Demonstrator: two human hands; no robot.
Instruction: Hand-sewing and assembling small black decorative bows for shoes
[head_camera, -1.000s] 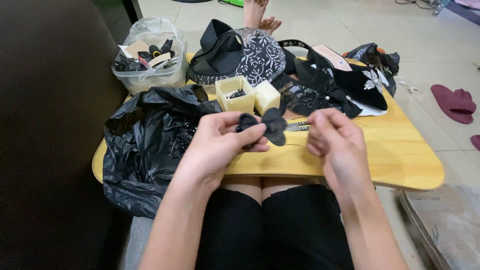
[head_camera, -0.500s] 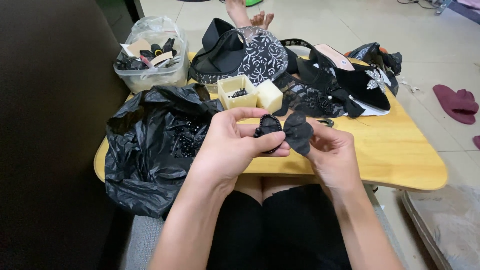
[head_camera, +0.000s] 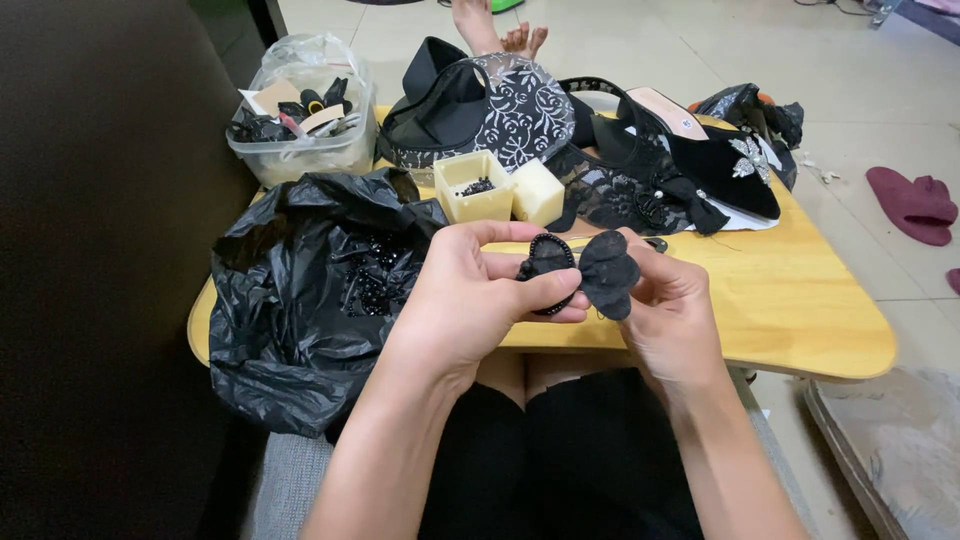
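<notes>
**Both hands pinching a black fabric bow over the table's near edge**

You are holding a black bow (head_camera: 585, 275) between both hands, just above the near edge of the wooden table (head_camera: 800, 300). Your left hand (head_camera: 470, 300) is closing on the bow's beaded left loop, thumb lying across its lower rim and fingers curling behind it. Your right hand (head_camera: 675, 310) is gripping the plain right loop from the 4 o'clock side, fingertips tucked under the fabric.

At 9 o'clock from the bow, a black plastic bag (head_camera: 300, 290) is lying open with dark beads showing inside. At 11 o'clock, a small yellow box (head_camera: 475, 190) holding beads is sitting just beside a pale yellow block (head_camera: 538, 192). Further out at 11 o'clock, a clear plastic tub (head_camera: 300, 140) is holding odds and ends. At 1 o'clock, a black shoe (head_camera: 715, 165) with a jewelled ornament is resting among black lace pieces (head_camera: 520, 110). Someone's bare foot (head_camera: 500, 30) is showing at 12 o'clock, beyond the table.
</notes>
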